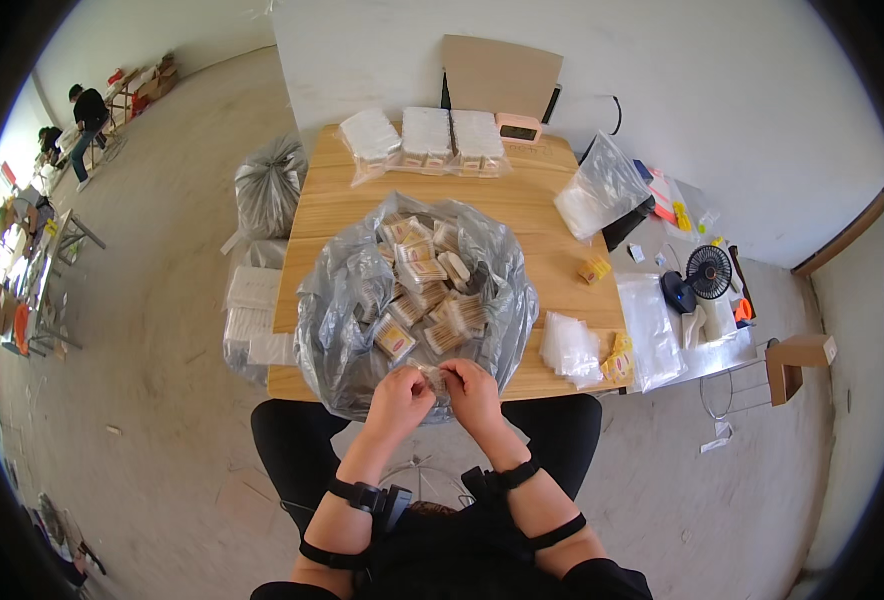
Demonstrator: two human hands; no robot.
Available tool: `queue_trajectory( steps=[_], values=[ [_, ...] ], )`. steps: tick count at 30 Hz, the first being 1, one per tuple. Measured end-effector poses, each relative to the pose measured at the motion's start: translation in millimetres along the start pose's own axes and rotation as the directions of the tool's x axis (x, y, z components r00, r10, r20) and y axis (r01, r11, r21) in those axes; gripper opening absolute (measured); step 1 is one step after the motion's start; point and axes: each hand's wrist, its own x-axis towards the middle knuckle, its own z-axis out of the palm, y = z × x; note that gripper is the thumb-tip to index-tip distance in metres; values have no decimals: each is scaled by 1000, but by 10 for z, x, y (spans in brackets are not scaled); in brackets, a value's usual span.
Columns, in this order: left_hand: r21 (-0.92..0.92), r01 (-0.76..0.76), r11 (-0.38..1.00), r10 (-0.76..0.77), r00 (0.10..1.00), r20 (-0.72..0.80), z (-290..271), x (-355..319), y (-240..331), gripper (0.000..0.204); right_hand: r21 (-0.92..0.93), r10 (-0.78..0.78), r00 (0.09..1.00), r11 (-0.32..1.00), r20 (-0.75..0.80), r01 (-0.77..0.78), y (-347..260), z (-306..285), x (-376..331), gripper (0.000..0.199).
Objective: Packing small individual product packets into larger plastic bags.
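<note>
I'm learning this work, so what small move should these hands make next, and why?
Probably draw the clear packet gently taut: the left hand and right hand seem to pinch it from opposite sides, so neither need regrip. It sits at the near side of the grey bag, among stick-filled packets. Whether its mouth is open, I cannot tell.

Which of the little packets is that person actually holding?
The clear packet pinched by the left hand and right hand, at the near side of the grey bag; the other packets lie heaped farther in.
</note>
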Motion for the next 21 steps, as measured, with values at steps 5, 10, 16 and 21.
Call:
queue_trajectory(
  steps=[5, 10, 16, 21],
  values=[
    [-108, -21, 994, -8, 967, -255, -4, -5, -80, 26, 146, 327, 944, 937, -52, -317, 179, 70, -40, 12],
    [-763, 454, 460, -458, 858, 234, 0, 23, -186, 35, 724, 471, 863, 529, 183, -443, 165, 74, -33, 26],
    [-176, 156, 972, -182, 973, -143, -40, 106, -110, 18, 197, 123, 989, 975, -79, -105, 216, 23, 50, 33],
    [55, -61, 997, 69, 986, -155, -31, 199, 7, 18, 243, 111, 992, 962, 63, -123, 9, 65, 157, 23]
  ],
)
